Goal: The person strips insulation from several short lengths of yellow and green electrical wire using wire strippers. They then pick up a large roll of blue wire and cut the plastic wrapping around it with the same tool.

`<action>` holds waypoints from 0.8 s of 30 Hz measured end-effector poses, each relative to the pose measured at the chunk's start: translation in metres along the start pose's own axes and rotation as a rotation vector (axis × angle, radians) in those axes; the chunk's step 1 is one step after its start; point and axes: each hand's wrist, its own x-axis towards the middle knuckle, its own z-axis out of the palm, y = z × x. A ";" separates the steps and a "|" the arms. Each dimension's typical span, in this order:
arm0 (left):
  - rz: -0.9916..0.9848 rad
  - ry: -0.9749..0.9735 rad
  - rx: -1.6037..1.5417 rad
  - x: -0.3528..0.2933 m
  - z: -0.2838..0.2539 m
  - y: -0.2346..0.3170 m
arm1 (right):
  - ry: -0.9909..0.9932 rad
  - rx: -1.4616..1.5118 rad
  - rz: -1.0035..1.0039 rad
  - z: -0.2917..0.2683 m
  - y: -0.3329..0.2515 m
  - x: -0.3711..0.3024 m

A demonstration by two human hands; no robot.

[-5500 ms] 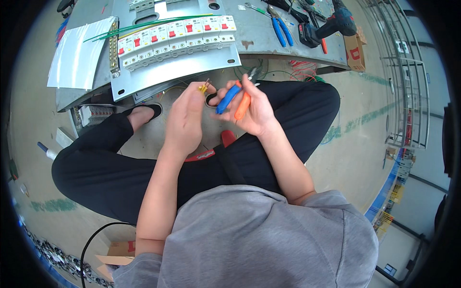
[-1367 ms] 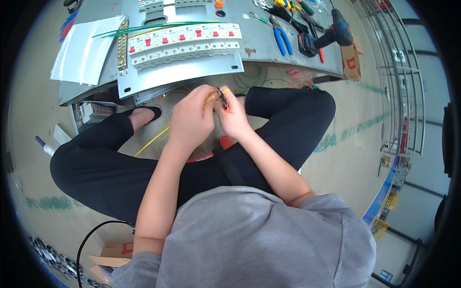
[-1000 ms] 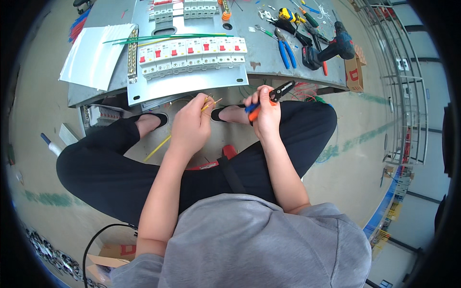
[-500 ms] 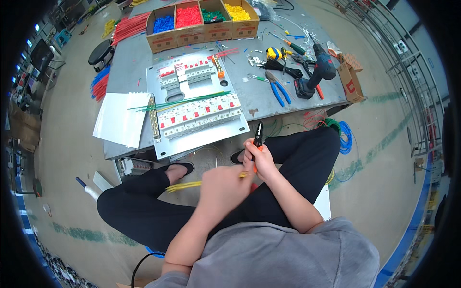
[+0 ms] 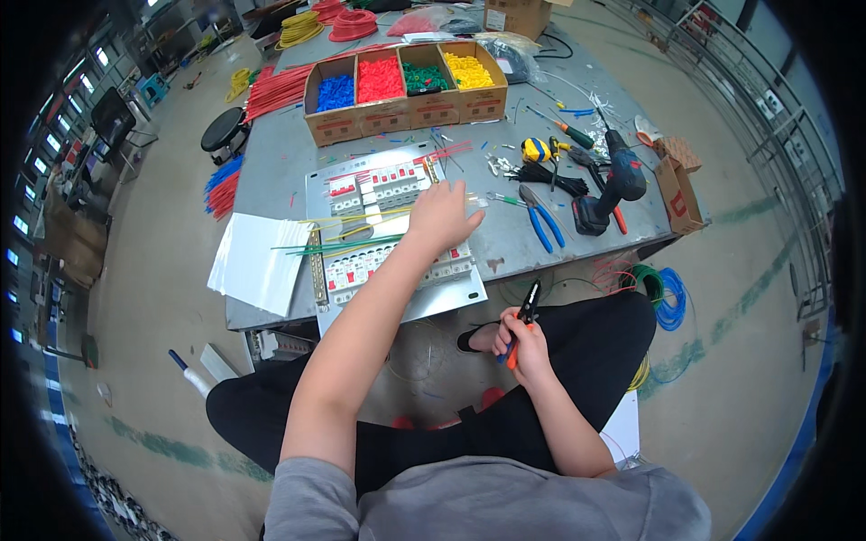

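My left hand (image 5: 440, 218) is stretched over the metal mounting plate (image 5: 456, 305), its fingers apart and its thumb sticking out to the right. Beneath it, several yellow wires (image 5: 361, 219) lie across the plate, their right ends hidden by the hand. Green wires (image 5: 338, 245) rest just nearer, above a row of white circuit breakers (image 5: 354, 273) with red switches. Another breaker row (image 5: 394, 184) is mounted farther back. Over my right thigh, my right hand (image 5: 525, 347) is closed round the orange and blue handles of wire strippers (image 5: 529, 305), black jaws pointing up.
Cardboard bins (image 5: 410, 113) hold blue, red, green and yellow small parts. Blue-handled pliers (image 5: 541, 221), a cordless drill (image 5: 613, 185) and a screwdriver (image 5: 570, 132) lie on the table's right. White sheets (image 5: 257, 261) overhang the front left edge. A cardboard box (image 5: 678, 194) sits at the right corner.
My left hand has gone from beside my right hand up over the plate. The yellow wires it held now lie there. My right hand, still gripping the wire strippers, has shifted slightly; the view has tilted up.
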 end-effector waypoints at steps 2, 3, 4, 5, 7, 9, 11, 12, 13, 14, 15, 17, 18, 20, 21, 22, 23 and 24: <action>0.169 0.261 0.020 -0.004 0.004 -0.008 | 0.035 0.009 0.000 -0.004 -0.004 -0.002; 0.256 0.386 0.028 -0.010 0.003 -0.015 | 0.028 0.011 0.000 -0.006 -0.004 -0.002; 0.210 0.256 -0.020 -0.013 -0.006 -0.017 | 0.040 0.013 -0.006 -0.012 -0.005 -0.004; 0.153 0.129 -0.053 -0.019 -0.020 -0.027 | 0.037 0.015 -0.007 -0.013 -0.006 -0.005; 0.093 -0.089 -0.016 -0.032 -0.027 -0.072 | 0.025 0.029 0.026 -0.009 -0.005 -0.006; 0.116 -0.223 -0.014 -0.039 -0.031 -0.096 | 0.020 0.034 0.049 -0.008 -0.002 -0.008; 0.125 -0.309 -0.015 -0.041 -0.037 -0.111 | -0.004 0.026 0.067 -0.003 -0.003 -0.007; 0.128 -0.332 -0.025 -0.040 -0.037 -0.114 | -0.019 0.014 0.071 -0.001 -0.003 -0.006; 0.130 -0.356 -0.036 -0.040 -0.037 -0.117 | -0.034 0.001 0.075 0.002 -0.002 -0.006; 0.121 -0.359 -0.009 -0.040 -0.038 -0.121 | -0.048 -0.012 0.079 0.006 0.000 -0.006; 0.143 -0.345 0.015 -0.039 -0.037 -0.120 | -0.038 -0.023 0.076 0.005 0.000 -0.005; 0.185 -0.315 0.065 -0.037 -0.037 -0.118 | -0.019 -0.044 0.071 0.001 0.003 -0.003; 0.194 -0.317 0.078 -0.037 -0.038 -0.120 | -0.004 -0.063 0.069 -0.001 0.005 -0.001; 0.178 -0.339 0.039 -0.037 -0.038 -0.123 | 0.010 -0.055 0.056 -0.005 0.005 0.001; 0.171 -0.354 0.019 -0.037 -0.037 -0.123 | 0.019 -0.049 0.051 -0.006 0.005 0.001; 0.151 -0.380 -0.021 -0.037 -0.037 -0.122 | 0.024 -0.048 0.049 -0.007 0.005 0.001; 0.167 -0.371 -0.041 -0.038 -0.038 -0.122 | 0.029 -0.047 0.047 -0.008 0.004 0.001; 0.184 -0.366 -0.059 -0.041 -0.037 -0.125 | 0.035 -0.042 0.047 -0.008 0.005 0.001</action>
